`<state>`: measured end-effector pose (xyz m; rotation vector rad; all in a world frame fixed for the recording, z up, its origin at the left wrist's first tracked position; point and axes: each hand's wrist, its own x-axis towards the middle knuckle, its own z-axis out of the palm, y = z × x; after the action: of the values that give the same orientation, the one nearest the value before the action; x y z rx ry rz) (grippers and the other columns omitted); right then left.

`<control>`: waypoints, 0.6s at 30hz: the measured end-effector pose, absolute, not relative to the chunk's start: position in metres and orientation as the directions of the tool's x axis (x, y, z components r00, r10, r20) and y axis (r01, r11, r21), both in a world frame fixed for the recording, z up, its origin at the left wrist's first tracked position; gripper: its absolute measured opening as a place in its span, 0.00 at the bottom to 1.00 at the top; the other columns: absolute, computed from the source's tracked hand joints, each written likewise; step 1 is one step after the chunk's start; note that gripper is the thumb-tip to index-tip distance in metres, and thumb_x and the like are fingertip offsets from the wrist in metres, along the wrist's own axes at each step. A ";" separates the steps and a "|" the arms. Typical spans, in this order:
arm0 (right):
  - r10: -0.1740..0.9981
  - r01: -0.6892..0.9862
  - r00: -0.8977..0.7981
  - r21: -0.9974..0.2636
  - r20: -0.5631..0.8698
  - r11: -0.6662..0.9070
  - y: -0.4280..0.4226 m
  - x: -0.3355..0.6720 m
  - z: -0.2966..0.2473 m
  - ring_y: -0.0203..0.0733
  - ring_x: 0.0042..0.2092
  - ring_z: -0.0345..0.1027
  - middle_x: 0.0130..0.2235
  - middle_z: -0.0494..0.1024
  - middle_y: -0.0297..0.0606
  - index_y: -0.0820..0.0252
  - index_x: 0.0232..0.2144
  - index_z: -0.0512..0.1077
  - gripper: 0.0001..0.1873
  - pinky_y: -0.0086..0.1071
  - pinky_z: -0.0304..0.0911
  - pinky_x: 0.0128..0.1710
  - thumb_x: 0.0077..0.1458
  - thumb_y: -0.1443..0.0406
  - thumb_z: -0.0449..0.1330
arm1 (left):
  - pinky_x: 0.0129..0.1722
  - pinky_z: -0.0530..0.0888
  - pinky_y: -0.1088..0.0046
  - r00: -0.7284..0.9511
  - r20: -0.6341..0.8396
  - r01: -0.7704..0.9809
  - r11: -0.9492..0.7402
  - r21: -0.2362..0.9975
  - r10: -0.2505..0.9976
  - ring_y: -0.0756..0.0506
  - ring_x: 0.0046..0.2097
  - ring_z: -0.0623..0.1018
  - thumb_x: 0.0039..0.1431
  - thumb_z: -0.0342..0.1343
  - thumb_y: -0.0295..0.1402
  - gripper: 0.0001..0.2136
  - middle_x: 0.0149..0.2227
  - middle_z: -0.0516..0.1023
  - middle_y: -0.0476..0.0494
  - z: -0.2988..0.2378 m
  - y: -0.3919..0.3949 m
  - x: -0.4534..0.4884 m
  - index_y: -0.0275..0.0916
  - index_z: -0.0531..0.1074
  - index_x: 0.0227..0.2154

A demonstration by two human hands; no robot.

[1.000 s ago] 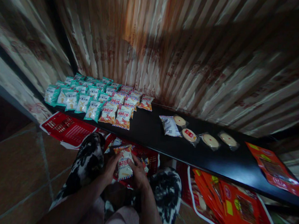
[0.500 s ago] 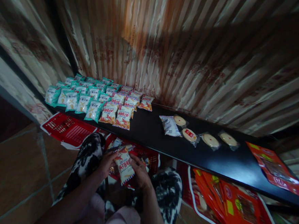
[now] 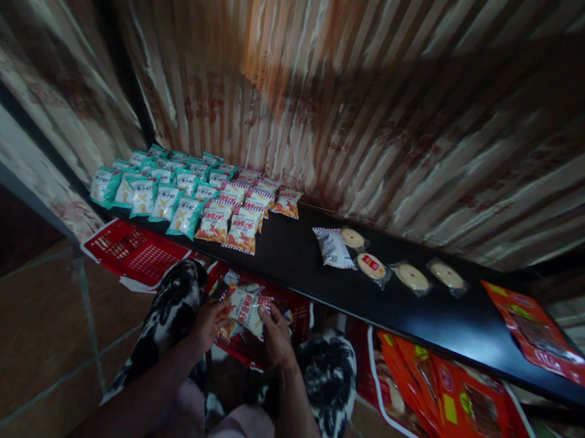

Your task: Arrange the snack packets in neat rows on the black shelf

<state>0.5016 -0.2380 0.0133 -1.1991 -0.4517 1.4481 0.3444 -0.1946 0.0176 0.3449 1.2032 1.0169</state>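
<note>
Between my two hands is a small cream-and-orange snack bag (image 3: 245, 309) with red lettering, held above a red basket (image 3: 302, 311) in front of my knees. My left hand (image 3: 210, 321) grips its left end, and my right hand (image 3: 275, 330) pinches its right end. More packets lie in the basket underneath, partly hidden by the bag. On the black shelf (image 3: 284, 255) just beyond, matching orange-and-white snack bags (image 3: 242, 229) stand in short rows beside several teal-and-white snack bags (image 3: 186, 216).
One bag lies back side up (image 3: 334, 247) on the shelf near several round wrapped biscuits (image 3: 412, 277). An orange packet (image 3: 538, 329) is at the right end. Below stand a basket of orange packets (image 3: 470, 405) and another red basket (image 3: 137, 251). A corrugated sheet (image 3: 331, 101) backs the shelf.
The snack bag has turned from nearly upright to lying more sideways between my hands. My right hand has shifted its grip to the bag's right end.
</note>
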 end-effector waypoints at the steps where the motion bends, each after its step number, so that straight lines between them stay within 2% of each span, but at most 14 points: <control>1: 0.894 -0.514 0.150 -0.806 -0.423 -0.295 -0.239 0.502 0.014 0.48 0.34 0.75 0.32 0.79 0.35 0.53 0.39 0.70 0.20 0.38 0.68 0.31 0.43 0.53 0.65 | 0.31 0.74 0.71 0.012 -0.600 -0.467 0.535 0.704 0.800 0.48 0.32 0.75 0.38 0.62 0.28 0.08 0.27 0.74 0.48 0.018 -0.196 0.345 0.37 0.69 0.24; 4: 0.889 -0.532 0.137 -0.790 -0.436 -0.305 -0.240 0.503 0.017 0.49 0.35 0.75 0.33 0.80 0.35 0.52 0.38 0.70 0.19 0.39 0.68 0.31 0.45 0.51 0.63 | 0.32 0.73 0.70 0.030 -0.590 -0.462 0.534 0.708 0.807 0.47 0.34 0.76 0.39 0.59 0.27 0.12 0.31 0.75 0.49 0.021 -0.201 0.347 0.39 0.70 0.31; 7: 0.895 -0.489 0.183 -0.828 -0.406 -0.276 -0.241 0.506 0.019 0.51 0.36 0.75 0.30 0.80 0.35 0.51 0.38 0.71 0.19 0.40 0.68 0.32 0.45 0.50 0.62 | 0.33 0.72 0.70 0.072 -0.589 -0.386 0.567 0.728 0.805 0.46 0.35 0.77 0.38 0.57 0.27 0.22 0.35 0.77 0.47 0.023 -0.201 0.344 0.41 0.70 0.42; 9: 0.896 -0.446 0.210 -0.854 -0.390 -0.268 -0.240 0.508 0.019 0.51 0.36 0.75 0.30 0.80 0.36 0.51 0.38 0.71 0.19 0.41 0.68 0.32 0.45 0.50 0.62 | 0.34 0.71 0.71 0.075 -0.567 -0.325 0.558 0.764 0.820 0.45 0.37 0.77 0.38 0.56 0.28 0.25 0.38 0.77 0.45 0.023 -0.199 0.341 0.40 0.69 0.45; 14: 0.909 -0.335 0.248 -0.910 -0.335 -0.245 -0.241 0.512 0.019 0.51 0.35 0.74 0.32 0.80 0.37 0.51 0.40 0.72 0.21 0.40 0.68 0.32 0.45 0.50 0.62 | 0.40 0.70 0.70 -0.045 -0.411 -0.230 0.391 0.891 0.911 0.43 0.42 0.75 0.40 0.58 0.38 0.19 0.43 0.76 0.42 0.025 -0.188 0.332 0.38 0.73 0.39; 16: 0.920 -0.311 0.222 -0.918 -0.323 -0.247 -0.242 0.512 0.020 0.51 0.34 0.74 0.32 0.80 0.36 0.51 0.38 0.72 0.19 0.40 0.68 0.32 0.45 0.50 0.62 | 0.42 0.69 0.69 -0.006 -0.337 -0.161 0.332 0.929 0.941 0.42 0.44 0.74 0.42 0.58 0.42 0.19 0.42 0.77 0.42 0.028 -0.185 0.329 0.37 0.74 0.36; 18: 0.930 -0.299 0.181 -0.919 -0.320 -0.258 -0.242 0.512 0.021 0.49 0.33 0.74 0.32 0.79 0.36 0.51 0.36 0.72 0.17 0.38 0.67 0.31 0.45 0.51 0.63 | 0.41 0.69 0.69 0.081 -0.324 -0.058 0.329 0.943 0.943 0.42 0.43 0.74 0.43 0.58 0.44 0.19 0.40 0.78 0.42 0.031 -0.183 0.328 0.37 0.75 0.36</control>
<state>0.5121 -0.2419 0.0212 -1.3075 -0.6837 1.3609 0.3279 -0.1831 0.0310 0.9456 1.2464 0.9458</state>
